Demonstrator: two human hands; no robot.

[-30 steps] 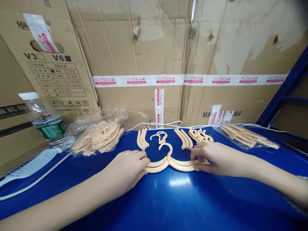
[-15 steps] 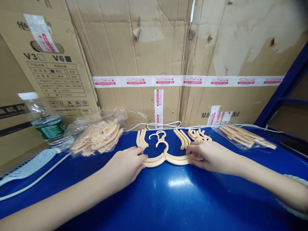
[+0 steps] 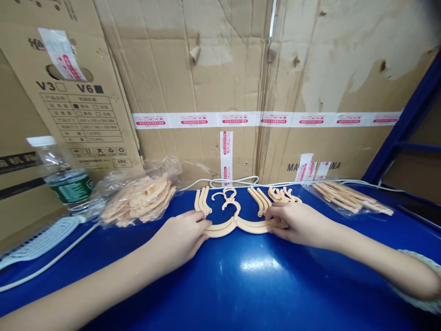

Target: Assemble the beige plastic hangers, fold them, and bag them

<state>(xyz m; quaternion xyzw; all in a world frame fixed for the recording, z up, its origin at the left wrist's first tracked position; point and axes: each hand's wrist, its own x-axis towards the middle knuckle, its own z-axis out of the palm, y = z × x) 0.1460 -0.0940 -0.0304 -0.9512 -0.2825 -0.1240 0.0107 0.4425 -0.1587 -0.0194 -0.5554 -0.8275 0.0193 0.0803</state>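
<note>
At the left of the work, the left hand (image 3: pixel 188 230) has its grip pinched round the outer end of the pale hanger (image 3: pixel 236 223), which sits low over the worktop (image 3: pixel 193 285), between the two hands; pressing harder at this end than the other could skew it. Its knuckles are close to the left curved pieces (image 3: pixel 203 201), so a careless lift might scatter them. At the middle, where both arms meet under the hook, uneven pulling or twisting could strain or part the slim joint. The right hand (image 3: pixel 294 223) has its grip closed on the opposite end, near the right curved pieces (image 3: pixel 259 201), which its fingers might knock; a slip there would leave that arm loose. As for materials, the bottle (image 3: pixel 70 186) is clear plastic with a green label, and the parts bag (image 3: pixel 141 197) is crinkled film over flat, rounded pieces. The hanger looks like smooth, matt plastic, each arm a shallow bow showing a doubled edge, topped by a rounded hook. Beyond the right hand's knuckles, small curled parts (image 3: pixel 284 194) lie tangled, and farther right slender straight rods (image 3: pixel 351 195) fill another transparent bag.
</note>
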